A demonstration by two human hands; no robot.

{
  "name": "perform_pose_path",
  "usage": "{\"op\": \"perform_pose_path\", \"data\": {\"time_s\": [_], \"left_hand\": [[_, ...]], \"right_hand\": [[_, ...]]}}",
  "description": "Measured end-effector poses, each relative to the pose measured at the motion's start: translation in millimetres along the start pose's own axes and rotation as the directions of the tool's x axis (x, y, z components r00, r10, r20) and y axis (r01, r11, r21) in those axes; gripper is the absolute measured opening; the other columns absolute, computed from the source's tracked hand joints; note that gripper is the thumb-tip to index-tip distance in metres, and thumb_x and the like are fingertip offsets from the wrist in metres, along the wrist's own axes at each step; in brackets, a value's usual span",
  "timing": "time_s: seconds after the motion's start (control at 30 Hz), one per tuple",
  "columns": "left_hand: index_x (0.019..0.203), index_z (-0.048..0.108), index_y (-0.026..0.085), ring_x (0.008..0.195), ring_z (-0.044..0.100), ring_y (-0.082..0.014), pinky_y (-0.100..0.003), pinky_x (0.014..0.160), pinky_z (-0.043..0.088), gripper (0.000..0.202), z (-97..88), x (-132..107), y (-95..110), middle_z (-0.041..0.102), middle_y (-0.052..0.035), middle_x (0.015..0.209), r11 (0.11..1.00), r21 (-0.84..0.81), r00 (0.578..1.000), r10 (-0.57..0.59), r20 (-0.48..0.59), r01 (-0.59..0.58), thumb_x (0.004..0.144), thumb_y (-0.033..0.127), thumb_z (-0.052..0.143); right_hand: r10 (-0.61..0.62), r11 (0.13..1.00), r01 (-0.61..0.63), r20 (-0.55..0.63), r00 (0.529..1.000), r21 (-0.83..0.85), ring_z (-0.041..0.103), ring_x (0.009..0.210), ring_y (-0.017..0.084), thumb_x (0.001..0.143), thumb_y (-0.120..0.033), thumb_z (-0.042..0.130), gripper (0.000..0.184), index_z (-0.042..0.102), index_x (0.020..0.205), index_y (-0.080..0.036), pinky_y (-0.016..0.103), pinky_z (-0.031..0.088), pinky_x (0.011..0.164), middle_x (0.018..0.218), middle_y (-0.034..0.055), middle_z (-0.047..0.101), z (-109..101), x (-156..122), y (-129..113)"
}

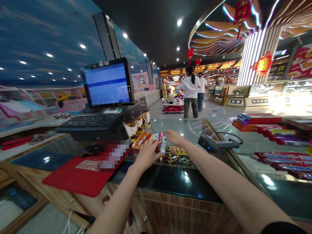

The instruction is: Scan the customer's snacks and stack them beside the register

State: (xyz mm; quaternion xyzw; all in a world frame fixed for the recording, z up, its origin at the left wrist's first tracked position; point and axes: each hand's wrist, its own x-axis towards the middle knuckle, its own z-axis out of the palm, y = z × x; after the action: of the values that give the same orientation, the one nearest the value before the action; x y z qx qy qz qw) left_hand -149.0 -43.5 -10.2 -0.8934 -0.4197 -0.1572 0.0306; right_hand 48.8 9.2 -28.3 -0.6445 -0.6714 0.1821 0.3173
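Observation:
A red-and-white wrapped snack packet (160,142) stands on the glass counter between my hands. My left hand (147,155) grips its left side, and the fingertips of my right hand (174,137) press on its right end. An orange packet (141,140) lies just left of my left hand. Several paper cups with brown-and-gold sleeves (131,128) stand behind it. More small wrapped sweets (174,154) lie under my right hand, seemingly beneath the glass. Part of the red-and-white packet is hidden by my fingers.
A till monitor (107,82) and black keyboard (91,123) stand at the left, above a red counter mat (78,172). A corded barcode scanner (212,143) lies to the right. Chocolate bars (275,130) fill the right side. Two people (191,91) stand in the mall beyond.

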Motion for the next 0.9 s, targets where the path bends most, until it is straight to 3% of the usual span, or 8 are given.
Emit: {"op": "perform_pose_path", "data": {"time_s": [0.3, 0.67, 0.9], "left_hand": [[0.109, 0.066, 0.029, 0.118, 0.05, -0.0272, -0.044, 0.098, 0.04, 0.029, -0.8, 2, 2, 0.057, -0.003, 0.128, 0.999, 0.033, 1.0, -0.025, 0.005, 0.024, 0.083, 0.043, 0.061], [0.119, 0.061, 0.03, 0.123, 0.046, -0.0283, -0.044, 0.1, 0.039, 0.038, 0.6, 0, 4, 0.052, -0.0056, 0.134, 0.997, 0.071, 1.0, -0.002, -0.016, 0.003, 0.082, 0.036, 0.059], [0.119, 0.06, 0.029, 0.123, 0.046, -0.0281, -0.046, 0.103, 0.037, 0.038, -6.6, 2, 13, 0.053, -0.0054, 0.133, 0.997, 0.076, 1.0, 0.006, -0.021, -0.004, 0.082, 0.037, 0.06]], "right_hand": [[-0.052, 0.999, 0.052, 0.03, 0.998, -0.008, 0.059, 0.115, 0.021, 0.094, -0.027, 0.043, 0.038, 0.062, 0.126, -0.024, 0.029, 0.042, 0.096, 0.125, 0.0042, 0.065, 5, 0, 4], [-0.101, 0.994, 0.102, 0.046, 0.994, -0.028, 0.057, 0.119, 0.023, 0.093, -0.02, 0.039, 0.043, 0.057, 0.132, -0.015, 0.03, 0.041, 0.098, 0.131, 0.0103, 0.061, 0, -3, 3], [-0.064, 0.996, 0.065, 0.021, 0.998, -0.053, 0.054, 0.124, 0.023, 0.094, -0.021, 0.04, 0.043, 0.056, 0.133, -0.013, 0.03, 0.039, 0.102, 0.136, 0.012, 0.057, -16, -14, 6]]}}
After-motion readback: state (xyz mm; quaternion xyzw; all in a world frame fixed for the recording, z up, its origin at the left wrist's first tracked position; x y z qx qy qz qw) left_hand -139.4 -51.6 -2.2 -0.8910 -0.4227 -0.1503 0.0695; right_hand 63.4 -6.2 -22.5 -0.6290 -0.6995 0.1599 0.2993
